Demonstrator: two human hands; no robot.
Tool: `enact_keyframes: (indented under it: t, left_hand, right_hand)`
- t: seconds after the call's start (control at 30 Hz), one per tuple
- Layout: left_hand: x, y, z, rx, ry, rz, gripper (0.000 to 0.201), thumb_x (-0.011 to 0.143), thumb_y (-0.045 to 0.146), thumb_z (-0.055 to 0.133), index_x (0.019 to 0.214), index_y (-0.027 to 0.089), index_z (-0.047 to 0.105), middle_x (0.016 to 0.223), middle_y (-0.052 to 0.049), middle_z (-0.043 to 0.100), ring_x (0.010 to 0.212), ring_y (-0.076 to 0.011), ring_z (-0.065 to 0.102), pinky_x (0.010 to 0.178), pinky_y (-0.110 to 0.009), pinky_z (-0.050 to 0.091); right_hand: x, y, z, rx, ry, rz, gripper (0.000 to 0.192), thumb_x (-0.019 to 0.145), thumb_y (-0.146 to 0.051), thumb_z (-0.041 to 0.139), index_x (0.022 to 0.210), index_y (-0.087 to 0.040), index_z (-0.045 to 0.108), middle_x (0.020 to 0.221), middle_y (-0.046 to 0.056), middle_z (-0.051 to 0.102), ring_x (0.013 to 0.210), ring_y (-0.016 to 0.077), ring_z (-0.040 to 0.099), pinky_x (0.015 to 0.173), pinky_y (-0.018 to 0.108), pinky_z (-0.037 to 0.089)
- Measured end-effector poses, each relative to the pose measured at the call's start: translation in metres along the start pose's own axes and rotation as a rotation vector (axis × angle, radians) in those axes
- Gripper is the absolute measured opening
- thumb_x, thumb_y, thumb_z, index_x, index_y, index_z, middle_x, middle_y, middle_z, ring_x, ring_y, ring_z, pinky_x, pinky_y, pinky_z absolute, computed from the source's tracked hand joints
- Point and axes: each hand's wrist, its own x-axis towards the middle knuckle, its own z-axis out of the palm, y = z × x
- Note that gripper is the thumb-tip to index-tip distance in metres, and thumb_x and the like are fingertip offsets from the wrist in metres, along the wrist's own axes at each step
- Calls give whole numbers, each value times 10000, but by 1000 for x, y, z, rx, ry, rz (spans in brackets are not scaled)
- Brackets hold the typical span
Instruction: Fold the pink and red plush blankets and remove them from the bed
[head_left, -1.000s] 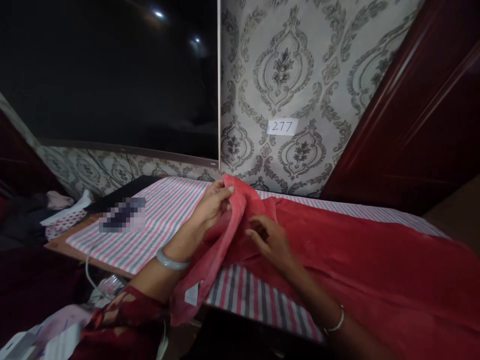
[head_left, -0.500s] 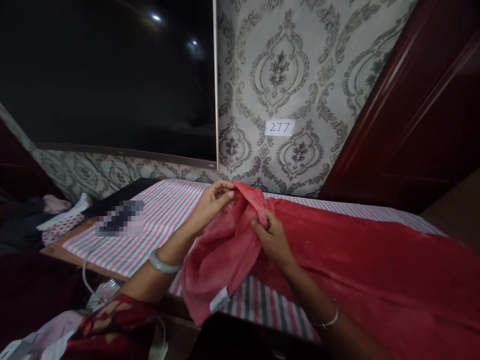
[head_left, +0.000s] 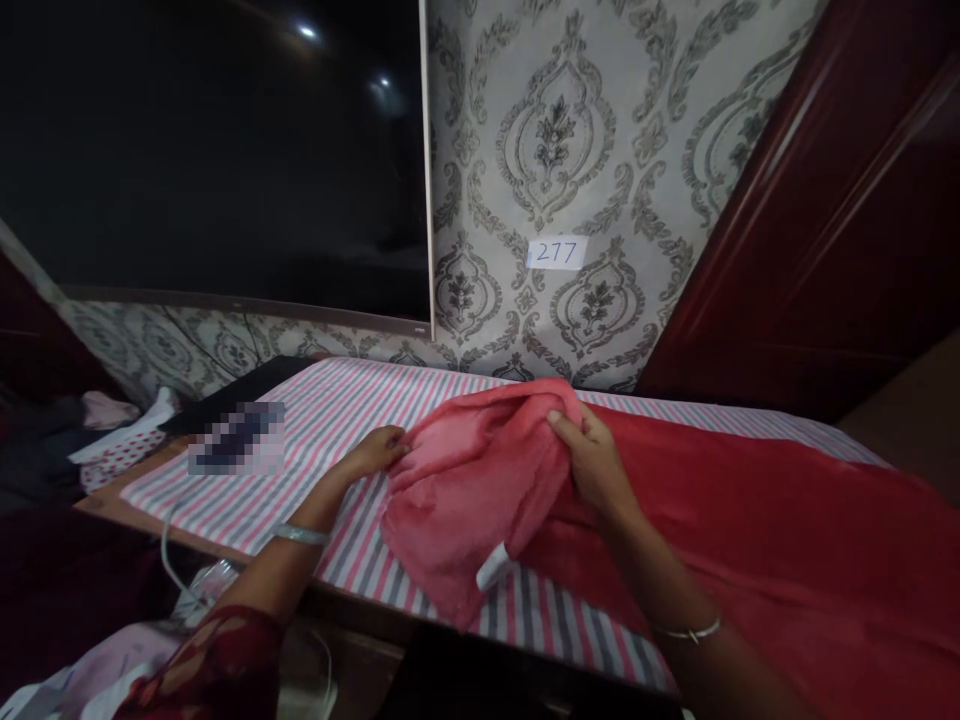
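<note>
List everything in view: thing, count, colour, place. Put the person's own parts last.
cloth: 1, pink-red, bunched on the striped cover, spreading right
tag: 1, white, on the cloth's lower edge
striped cover: 1, pink, grey and white, over the table
screen: 1, black, on the wall at left
label: 1, white, reads 277, on the wallpaper
wallpaper: grey damask, behind the table
wood panel: dark red, right
clothes pile: mixed dark, pink and white, far left
cable: 1, white, hanging off the table's left front
bangles: 2, pale, one on each wrist
left hand: on the cloth's left edge
right hand: gripping the cloth's top fold
</note>
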Motion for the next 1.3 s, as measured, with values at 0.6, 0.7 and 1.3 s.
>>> enact_keyframes:
  t: [0.6, 0.7, 1.3]
  left_hand:
    - [-77, 12, 37, -758, 191, -99, 469, 605, 471, 885, 867, 171, 638, 747, -18, 683, 636, -138, 620, 592, -232, 481]
    - [-91, 11, 47, -786, 203, -85, 470, 651, 462, 857, 974, 179, 666, 851, -38, 711, 729, -164, 654, 660, -253, 510]
    - [-123, 21, 57, -275, 512, 159, 253, 851, 466, 639, 796, 221, 671, 755, -14, 612, 752, -204, 549, 710, -301, 431]
  right_hand:
    - [18, 65, 45, -76, -378, 110, 479, 765, -522, 687, 1149, -236, 676, 1147, 100, 726, 973, 252, 699, 799, 437, 595]
    - [-15, 94, 27, -253, -342, -44, 424, 771, -458, 658, 1124, -230, 710, 1155, 100, 735, 1058, 281, 686, 937, 497, 547]
    - [-79, 119, 30, -273, -282, 27, 290, 780, -529, 673, 738, -256, 583, 660, -10, 586, 579, 205, 569, 533, 369, 531]
